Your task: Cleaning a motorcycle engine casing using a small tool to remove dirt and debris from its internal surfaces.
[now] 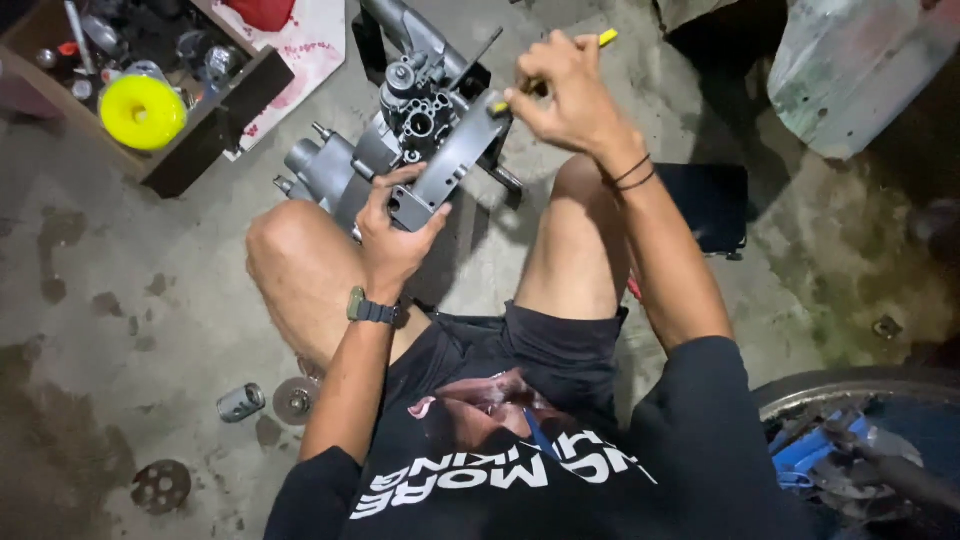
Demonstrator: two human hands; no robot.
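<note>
A grey metal engine part (pixel 415 150) stands on the concrete floor (pixel 150 290) between the person's bare knees, its open side with round bores and small fittings turned up toward the camera. It seems tilted this way so that the tool can reach into it from above.

The left hand (pixel 395 235) grips a flat grey bracket-like edge at the near, lower end of the part, fingers wrapped round it and thumb on top, most likely to steady the piece against the push of the tool. A watch with a dark strap sits on that wrist.

The right hand (pixel 565 95) is raised above and to the right of the part, closed tightly round a yellow-handled tool (pixel 545 75). The yellow end sticks out past the fingers, and a thin dark shaft runs down-left toward the top of the part; whether the tip touches the metal cannot be made out. Dark bands circle this wrist.

Farther out, an open wooden box (pixel 215 125) lies at the upper left, full of small parts, with a bright yellow spool (pixel 142 110) in it. A white cloth with red stains (pixel 300 45) lies beside the box. On the floor near the left knee are a small metal cylinder (pixel 240 402) and two round discs (pixel 293 398). A dark flat box (pixel 710 205) sits behind the right knee.
</note>
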